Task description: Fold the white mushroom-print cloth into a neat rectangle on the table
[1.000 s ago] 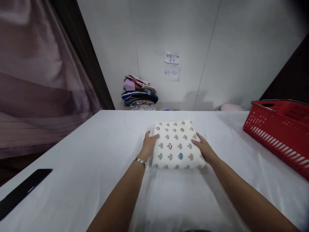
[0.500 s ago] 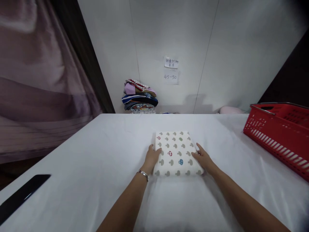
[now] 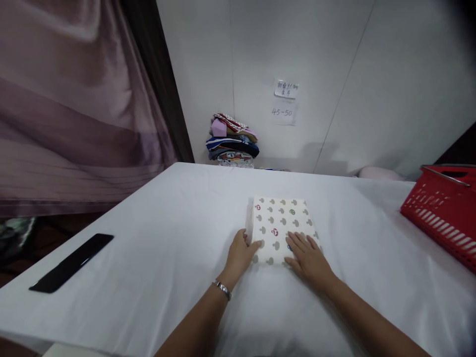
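A folded white cloth [image 3: 277, 219] printed with grey, red, green and blue mushrooms lies on the table in front of me. My left hand [image 3: 241, 254] is at its near left corner, the thumb on top and the other fingers curled along the side edge; whether fingertips reach underneath is hidden. A metal bracelet [image 3: 222, 289] is on the left wrist. Flat on the cloth's near right part rests my right hand [image 3: 308, 259], fingers stretched out and covering most of the blue mushroom.
The table [image 3: 171, 213] has a white cover. On its left side lies a long black flat object [image 3: 72, 263]. A red plastic basket [image 3: 442, 213] stands at the right. Behind the table are a pile of folded fabrics [image 3: 233, 141] and a wall with paper notes [image 3: 284, 111]. A pinkish curtain [image 3: 74, 109] hangs left.
My right hand has moved from the cloth's right edge onto its top and flattened. The left hand stays at the left edge. The camera view has shifted left.
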`<state>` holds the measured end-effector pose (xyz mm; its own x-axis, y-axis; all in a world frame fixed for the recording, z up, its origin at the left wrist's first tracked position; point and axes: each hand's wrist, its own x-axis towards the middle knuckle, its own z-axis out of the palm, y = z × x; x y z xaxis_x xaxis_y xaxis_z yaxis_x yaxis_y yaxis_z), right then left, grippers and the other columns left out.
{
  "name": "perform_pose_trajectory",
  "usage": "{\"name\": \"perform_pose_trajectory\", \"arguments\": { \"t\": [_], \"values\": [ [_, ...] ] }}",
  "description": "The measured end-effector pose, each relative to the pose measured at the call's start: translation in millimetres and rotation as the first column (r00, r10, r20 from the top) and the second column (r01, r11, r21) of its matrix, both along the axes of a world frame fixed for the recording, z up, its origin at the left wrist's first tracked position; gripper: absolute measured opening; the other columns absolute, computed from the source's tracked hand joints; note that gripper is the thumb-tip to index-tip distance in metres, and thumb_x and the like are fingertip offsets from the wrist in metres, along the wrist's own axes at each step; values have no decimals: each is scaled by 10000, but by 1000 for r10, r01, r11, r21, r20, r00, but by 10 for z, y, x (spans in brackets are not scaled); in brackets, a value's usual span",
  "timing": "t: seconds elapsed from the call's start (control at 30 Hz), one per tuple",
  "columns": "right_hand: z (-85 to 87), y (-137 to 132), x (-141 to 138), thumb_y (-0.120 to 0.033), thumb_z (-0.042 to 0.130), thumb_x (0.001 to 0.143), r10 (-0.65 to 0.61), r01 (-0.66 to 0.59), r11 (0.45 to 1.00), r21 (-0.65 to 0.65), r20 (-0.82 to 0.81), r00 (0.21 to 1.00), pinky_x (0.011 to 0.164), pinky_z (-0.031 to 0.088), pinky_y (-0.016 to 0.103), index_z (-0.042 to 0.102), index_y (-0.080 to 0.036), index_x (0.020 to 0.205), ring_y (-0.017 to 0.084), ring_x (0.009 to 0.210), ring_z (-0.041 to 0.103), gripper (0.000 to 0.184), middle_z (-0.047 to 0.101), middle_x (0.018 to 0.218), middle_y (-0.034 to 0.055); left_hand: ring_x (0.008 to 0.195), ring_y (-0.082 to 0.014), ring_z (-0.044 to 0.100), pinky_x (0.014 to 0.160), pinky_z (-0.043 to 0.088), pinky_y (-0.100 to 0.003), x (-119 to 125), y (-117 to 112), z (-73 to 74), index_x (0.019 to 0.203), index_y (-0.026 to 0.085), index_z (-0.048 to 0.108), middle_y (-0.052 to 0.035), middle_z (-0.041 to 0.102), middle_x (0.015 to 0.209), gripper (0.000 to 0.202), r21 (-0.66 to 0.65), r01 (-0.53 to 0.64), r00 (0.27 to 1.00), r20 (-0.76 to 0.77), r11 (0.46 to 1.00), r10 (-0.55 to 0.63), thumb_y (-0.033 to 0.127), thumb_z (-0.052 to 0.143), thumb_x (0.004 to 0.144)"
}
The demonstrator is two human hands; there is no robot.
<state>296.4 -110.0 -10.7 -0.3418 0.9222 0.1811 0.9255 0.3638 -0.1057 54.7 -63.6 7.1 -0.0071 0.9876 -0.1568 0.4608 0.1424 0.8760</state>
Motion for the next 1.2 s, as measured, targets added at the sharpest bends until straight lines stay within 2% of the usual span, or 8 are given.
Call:
{"name": "perform_pose_trajectory", "arguments": {
  "t": [0.1, 0.2, 0.3, 0.5, 0.7, 0.93, 1.07, 1.2],
  "values": [
    [4, -9, -5, -531, 307, 926, -18, 18, 999, -33, 2, 1000, 1092, 211, 512, 338, -236, 1411, 264, 1357, 277, 569, 334, 1466, 69, 818, -190, 601, 739, 448, -306, 6, -109, -20, 1173, 178, 474, -98, 611, 1064, 566, 33, -7, 1000, 9, 999, 7, 532, 576, 742],
    [164, -33, -92, -518, 290, 933, -26, 22, 998, -60, -60, 998, 1107, 174, 506, 276, -230, 1438, 257, 1375, 232, 581, 297, 1483, 70, 801, -184, 583, 719, 431, -294, 4, -208, -45, 1036, 186, 530, -60, 625, 948, 452, 81, -1, 999, 33, 997, -2, 534, 561, 749],
    [341, -8, -298, -486, 281, 942, 30, -45, 994, -102, -144, 989, 1125, 132, 480, 215, -252, 1456, 233, 1392, 180, 569, 259, 1500, 49, 800, -180, 557, 720, 411, -290, 10, -280, -73, 920, 189, 549, -34, 607, 898, 337, 142, -2, 1000, -3, 990, 2, 474, 587, 745],
    [466, 446, -696, -395, 301, 941, 63, -90, 989, -116, -220, 973, 1117, 129, 480, 283, -231, 1437, 236, 1393, 176, 523, 267, 1498, 63, 694, -150, 487, 648, 390, -281, 6, -331, -66, 704, 202, 499, -11, 512, 780, 236, 278, 17, 994, -105, 961, 13, 417, 557, 782],
    [325, 984, -816, -419, 319, 932, -47, 27, 981, -190, -105, 993, 1104, 127, 489, 266, -190, 1441, 263, 1398, 140, 560, 220, 1512, 92, 832, -160, 533, 747, 439, -294, -23, -343, -106, 700, 195, 509, -40, 535, 951, 190, 344, 37, 999, -40, 938, -25, 353, 547, 798],
    [70, 1070, -781, -441, 292, 936, -26, 15, 989, -149, -72, 997, 1108, 114, 486, 297, -178, 1429, 256, 1394, 160, 558, 237, 1507, 78, 1060, -203, 520, 880, 441, -332, -14, -326, -204, 762, 193, 557, -77, 512, 1172, 117, 320, 7, 996, 79, 947, -34, 308, 560, 785],
    [148, 1091, -782, -443, 304, 930, -66, 38, 977, -209, -133, 989, 1106, 126, 484, 324, -219, 1417, 239, 1391, 179, 537, 269, 1497, 67, 1065, -212, 521, 884, 442, -349, -19, -334, -211, 757, 199, 546, -82, 517, 1162, 119, 311, 9, 993, 111, 951, -46, 313, 552, 791],
    [299, 1317, -794, -430, 267, 937, -134, 95, 976, -194, -199, 971, 1106, 140, 466, 343, -177, 1407, 236, 1397, 153, 540, 250, 1502, 97, 1091, -226, 502, 917, 420, -378, -39, -336, -212, 754, 202, 531, -86, 526, 1144, 160, 309, 10, 995, 95, 951, -41, 353, 538, 806]
  ]
}}
